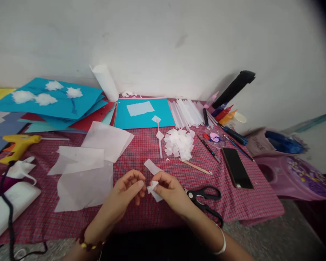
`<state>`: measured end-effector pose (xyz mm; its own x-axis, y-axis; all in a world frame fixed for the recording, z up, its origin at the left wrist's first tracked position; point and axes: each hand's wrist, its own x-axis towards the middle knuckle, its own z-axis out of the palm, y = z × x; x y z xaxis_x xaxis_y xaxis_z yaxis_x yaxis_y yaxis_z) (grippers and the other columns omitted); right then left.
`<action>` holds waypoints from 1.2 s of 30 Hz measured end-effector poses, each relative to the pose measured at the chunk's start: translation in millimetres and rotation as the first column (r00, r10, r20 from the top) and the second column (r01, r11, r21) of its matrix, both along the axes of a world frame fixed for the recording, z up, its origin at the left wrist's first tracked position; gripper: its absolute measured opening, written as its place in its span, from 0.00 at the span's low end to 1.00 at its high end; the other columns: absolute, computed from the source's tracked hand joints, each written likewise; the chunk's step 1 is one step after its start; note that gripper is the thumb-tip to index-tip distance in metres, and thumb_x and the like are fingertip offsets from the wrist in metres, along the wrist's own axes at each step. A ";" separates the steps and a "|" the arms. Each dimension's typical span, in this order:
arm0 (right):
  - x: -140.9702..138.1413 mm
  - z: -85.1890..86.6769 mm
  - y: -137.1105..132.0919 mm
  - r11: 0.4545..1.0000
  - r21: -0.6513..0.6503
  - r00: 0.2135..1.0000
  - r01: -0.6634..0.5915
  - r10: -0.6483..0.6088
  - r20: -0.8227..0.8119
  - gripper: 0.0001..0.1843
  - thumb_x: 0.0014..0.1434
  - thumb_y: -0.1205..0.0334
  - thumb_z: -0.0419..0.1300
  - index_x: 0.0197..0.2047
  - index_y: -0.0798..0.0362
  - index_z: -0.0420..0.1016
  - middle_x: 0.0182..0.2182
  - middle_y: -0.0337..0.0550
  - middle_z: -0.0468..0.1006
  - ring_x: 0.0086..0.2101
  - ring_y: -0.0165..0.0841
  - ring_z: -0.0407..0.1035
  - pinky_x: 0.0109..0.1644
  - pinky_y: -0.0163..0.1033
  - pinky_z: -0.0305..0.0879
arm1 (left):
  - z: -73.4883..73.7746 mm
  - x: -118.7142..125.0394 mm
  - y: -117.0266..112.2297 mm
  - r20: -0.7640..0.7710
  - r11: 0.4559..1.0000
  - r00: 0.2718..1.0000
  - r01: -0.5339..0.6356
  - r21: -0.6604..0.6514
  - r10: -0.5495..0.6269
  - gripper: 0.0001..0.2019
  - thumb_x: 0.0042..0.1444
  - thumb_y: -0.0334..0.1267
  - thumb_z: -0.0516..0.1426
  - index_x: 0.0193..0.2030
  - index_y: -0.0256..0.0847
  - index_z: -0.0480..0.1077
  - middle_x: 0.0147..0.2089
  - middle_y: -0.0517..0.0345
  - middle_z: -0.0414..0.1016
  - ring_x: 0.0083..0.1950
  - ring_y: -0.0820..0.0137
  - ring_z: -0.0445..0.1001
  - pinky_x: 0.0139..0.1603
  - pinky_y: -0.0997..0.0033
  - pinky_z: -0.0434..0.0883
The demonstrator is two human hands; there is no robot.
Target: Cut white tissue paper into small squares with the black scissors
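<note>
A small folded piece of white tissue paper (152,187) is pinched between the thumb and fingers of my right hand (171,190). Close to its left, my left hand (130,186) holds nothing, its fingers loosely bent and apart. Just behind my right fingertips lies a strip of thin white paper (152,166), and another white piece (157,197) shows under that hand. Black-handled scissors (203,198) rest partly behind my right wrist. Beyond my hands sit a pile of cut white paper pieces (179,143) and a thin white stick with two small paper squares (159,135).
Thin white sheets (84,185) spread on the left, near a yellow glue gun (19,145) and white power strip (13,206). Blue sheets with white puffs (57,98) stand behind. A phone (237,168), brushes and a wooden stick (195,166) lie right.
</note>
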<state>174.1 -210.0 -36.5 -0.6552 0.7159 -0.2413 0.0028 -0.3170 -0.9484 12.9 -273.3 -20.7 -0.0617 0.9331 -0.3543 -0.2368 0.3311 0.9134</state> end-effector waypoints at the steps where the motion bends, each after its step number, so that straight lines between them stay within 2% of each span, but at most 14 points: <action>1: 0.0 0.4 0.1 1.000 0.010 1.000 -0.003 0.003 0.008 0.17 0.54 0.47 0.63 0.32 0.52 0.67 0.24 0.33 0.66 0.23 0.26 0.58 0.27 0.32 0.55 | -0.5 1.3 0.4 -0.035 1.000 0.999 0.021 0.000 -0.021 0.08 0.54 0.42 0.57 0.36 0.41 0.65 0.27 0.62 0.67 0.27 0.73 0.66 0.22 0.76 0.63; 6: -3.2 -3.4 0.1 0.996 0.089 0.999 -0.020 0.016 0.048 0.10 0.56 0.55 0.61 0.33 0.52 0.69 0.25 0.34 0.68 0.25 0.27 0.60 0.29 0.33 0.57 | -1.9 8.8 0.4 -0.306 0.992 0.947 0.115 0.052 -0.094 0.06 0.52 0.38 0.58 0.34 0.39 0.67 0.30 0.62 0.68 0.32 0.72 0.67 0.34 0.71 0.67; 8: -4.6 -5.2 -0.3 0.992 0.122 0.998 -0.015 0.007 0.063 0.06 0.57 0.59 0.60 0.36 0.52 0.69 0.28 0.35 0.70 0.28 0.29 0.63 0.33 0.34 0.60 | -4.1 10.7 0.4 -0.365 0.992 0.926 0.120 0.051 -0.093 0.05 0.54 0.38 0.56 0.32 0.39 0.66 0.29 0.62 0.67 0.31 0.71 0.66 0.34 0.71 0.65; 10: -4.2 -4.4 -0.8 0.986 0.165 0.996 0.016 -0.029 0.079 0.08 0.56 0.64 0.59 0.42 0.50 0.69 0.34 0.37 0.71 0.35 0.32 0.66 0.41 0.37 0.62 | -6.3 11.6 0.6 -0.416 0.992 0.906 0.116 0.058 -0.082 0.06 0.55 0.38 0.55 0.30 0.39 0.66 0.27 0.63 0.66 0.30 0.72 0.65 0.32 0.72 0.64; 13: 0.9 3.1 -2.2 0.918 0.385 0.978 0.097 -0.159 0.133 0.18 0.53 0.72 0.57 0.47 0.49 0.66 0.41 0.41 0.69 0.44 0.35 0.64 0.49 0.42 0.59 | -7.0 11.8 0.6 -0.497 0.992 0.866 0.095 0.081 -0.043 0.08 0.57 0.37 0.53 0.29 0.39 0.67 0.26 0.63 0.65 0.28 0.72 0.63 0.30 0.73 0.62; 15: 5.6 10.1 -3.7 0.853 0.515 0.960 0.078 -0.204 0.192 0.12 0.53 0.72 0.57 0.41 0.49 0.67 0.38 0.40 0.69 0.41 0.35 0.65 0.45 0.41 0.60 | -6.1 12.5 0.2 -0.550 0.992 0.835 0.081 0.100 -0.013 0.08 0.56 0.36 0.52 0.28 0.39 0.67 0.25 0.63 0.65 0.28 0.72 0.63 0.29 0.73 0.61; 16: 7.5 13.3 -4.7 0.847 0.530 0.954 0.041 -0.192 0.232 0.09 0.54 0.71 0.57 0.38 0.50 0.67 0.35 0.39 0.70 0.38 0.34 0.65 0.42 0.39 0.60 | -5.5 13.3 -0.2 -0.573 0.991 0.820 0.076 0.109 0.000 0.08 0.56 0.36 0.52 0.27 0.39 0.67 0.25 0.63 0.66 0.28 0.72 0.64 0.29 0.73 0.61; 19: 9.0 17.5 -7.5 0.900 0.432 0.946 -0.064 -0.084 0.314 0.03 0.56 0.64 0.60 0.35 0.50 0.68 0.30 0.37 0.70 0.32 0.32 0.65 0.36 0.37 0.60 | -3.6 17.5 -1.5 -0.607 0.985 0.794 0.099 0.142 0.008 0.09 0.57 0.37 0.53 0.27 0.39 0.67 0.25 0.63 0.66 0.28 0.71 0.64 0.30 0.73 0.61; 21: 6.6 15.1 -7.9 0.939 0.340 0.961 -0.050 -0.048 0.273 0.04 0.58 0.61 0.59 0.35 0.51 0.69 0.28 0.36 0.71 0.30 0.31 0.65 0.35 0.36 0.60 | -2.0 20.7 -2.6 -0.588 0.979 0.809 0.125 0.163 -0.006 0.10 0.58 0.38 0.53 0.27 0.40 0.67 0.25 0.62 0.66 0.28 0.71 0.65 0.30 0.73 0.61; 24: 3.9 8.0 -5.2 0.970 0.240 0.980 0.028 -0.074 0.186 0.07 0.60 0.59 0.55 0.31 0.51 0.67 0.24 0.34 0.67 0.26 0.29 0.62 0.31 0.35 0.60 | 0.9 20.6 -4.5 -0.539 0.974 0.841 0.156 0.162 -0.045 0.14 0.61 0.40 0.50 0.26 0.40 0.68 0.26 0.60 0.67 0.29 0.71 0.65 0.30 0.73 0.62; 28: 16.6 5.3 -0.6 0.962 0.262 0.971 0.082 -0.136 0.195 0.09 0.59 0.61 0.54 0.27 0.51 0.64 0.24 0.34 0.64 0.27 0.30 0.60 0.32 0.35 0.57 | 3.8 -3.2 -7.5 -0.560 0.982 0.824 0.166 0.092 -0.087 0.14 0.61 0.41 0.49 0.26 0.40 0.67 0.26 0.61 0.66 0.29 0.71 0.65 0.30 0.73 0.62; 31: 40.8 9.7 0.4 0.954 0.295 0.965 0.059 -0.129 0.227 0.09 0.59 0.64 0.54 0.27 0.51 0.64 0.25 0.35 0.63 0.28 0.30 0.59 0.33 0.36 0.55 | 5.3 -37.9 -9.1 -0.685 0.986 0.720 0.164 0.013 -0.110 0.15 0.60 0.43 0.49 0.23 0.42 0.61 0.23 0.64 0.62 0.27 0.70 0.63 0.28 0.73 0.60; 33: 59.5 11.9 0.2 0.940 0.341 0.948 -0.022 -0.088 0.305 0.09 0.60 0.65 0.54 0.27 0.51 0.63 0.25 0.35 0.62 0.28 0.31 0.59 0.33 0.36 0.54 | 6.1 -61.4 -8.6 -0.803 0.982 0.578 0.183 -0.047 -0.146 0.16 0.60 0.44 0.48 0.21 0.42 0.58 0.21 0.65 0.59 0.25 0.70 0.62 0.27 0.72 0.57; 36: 84.1 11.6 -0.8 0.907 0.393 0.889 -0.150 -0.050 0.455 0.09 0.61 0.66 0.53 0.27 0.51 0.63 0.26 0.36 0.64 0.29 0.32 0.61 0.33 0.37 0.55 | 6.4 -87.3 -4.2 -0.912 0.962 0.353 0.241 -0.125 -0.207 0.15 0.58 0.42 0.48 0.21 0.43 0.58 0.21 0.63 0.63 0.25 0.68 0.64 0.29 0.70 0.57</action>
<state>258.1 -210.8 -24.9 -0.5857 0.7829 -0.2097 0.4602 0.1083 -0.8812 -74.4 -277.5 -14.3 -0.1171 0.9732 -0.1981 0.8218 0.2070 0.5309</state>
